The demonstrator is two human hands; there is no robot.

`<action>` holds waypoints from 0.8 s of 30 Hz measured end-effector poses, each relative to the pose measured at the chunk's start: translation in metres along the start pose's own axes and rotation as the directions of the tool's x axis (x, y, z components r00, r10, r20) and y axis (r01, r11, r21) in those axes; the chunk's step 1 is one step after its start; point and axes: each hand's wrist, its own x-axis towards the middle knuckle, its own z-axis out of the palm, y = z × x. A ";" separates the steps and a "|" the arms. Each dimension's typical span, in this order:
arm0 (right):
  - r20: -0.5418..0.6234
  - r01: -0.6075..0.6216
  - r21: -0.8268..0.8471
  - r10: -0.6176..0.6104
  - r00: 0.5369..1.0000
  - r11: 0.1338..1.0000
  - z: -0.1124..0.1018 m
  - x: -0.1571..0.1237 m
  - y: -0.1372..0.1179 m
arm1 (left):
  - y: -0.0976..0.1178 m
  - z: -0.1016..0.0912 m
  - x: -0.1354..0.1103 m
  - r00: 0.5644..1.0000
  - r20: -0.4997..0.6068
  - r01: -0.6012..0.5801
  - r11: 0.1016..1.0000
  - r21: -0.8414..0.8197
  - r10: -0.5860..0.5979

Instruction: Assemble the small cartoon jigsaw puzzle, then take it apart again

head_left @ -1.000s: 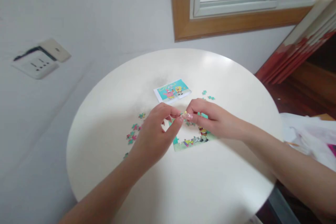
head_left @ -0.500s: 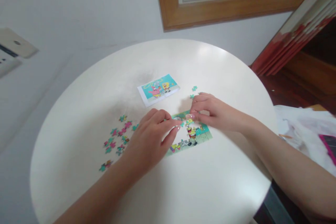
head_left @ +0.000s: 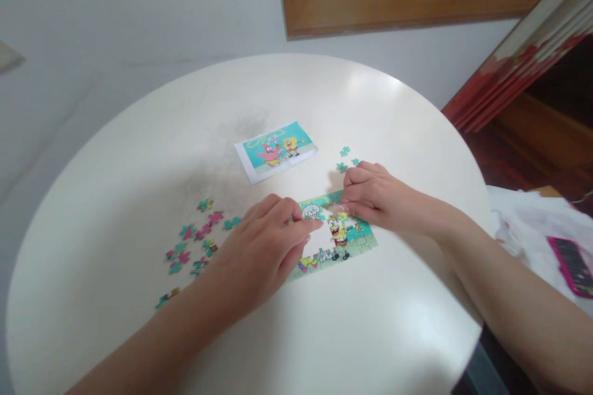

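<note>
A partly assembled jigsaw puzzle with cartoon figures lies on the white table, with a gap in its middle. My left hand reaches over its left side. The index finger stretches to the gap's edge and the thumb is a little apart below it, with nothing visible between them. My right hand is closed at the puzzle's upper right edge, thumb and curled fingers pressing there; its fingertips are partly hidden. Loose puzzle pieces lie left of my left hand, and a few green pieces lie beyond my right hand.
A picture card with the same cartoon lies behind the puzzle. The round white table stands by a wall and a wood-framed window. On the right are a red and white curtain, white plastic bags and a pink-edged phone.
My left thumb and index finger have parted from the small piece they pinched over the gap, and the hand is slightly lower left. My right hand stays at the puzzle's edge. The view has shifted.
</note>
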 end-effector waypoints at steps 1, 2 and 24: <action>0.003 0.001 -0.004 -0.001 1.000 1.000 0.001 0.000 0.000 | 0.000 0.000 0.000 1.000 0.003 -0.006 1.000 -0.004 0.006; 0.004 0.003 -0.010 -0.003 1.000 1.000 0.001 0.001 -0.001 | 0.000 0.001 0.000 1.000 0.005 -0.013 1.000 -0.007 0.013; -0.064 -0.012 0.013 0.013 0.998 1.000 0.000 0.002 0.001 | 0.006 0.006 -0.002 0.997 0.019 -0.078 0.997 -0.020 0.078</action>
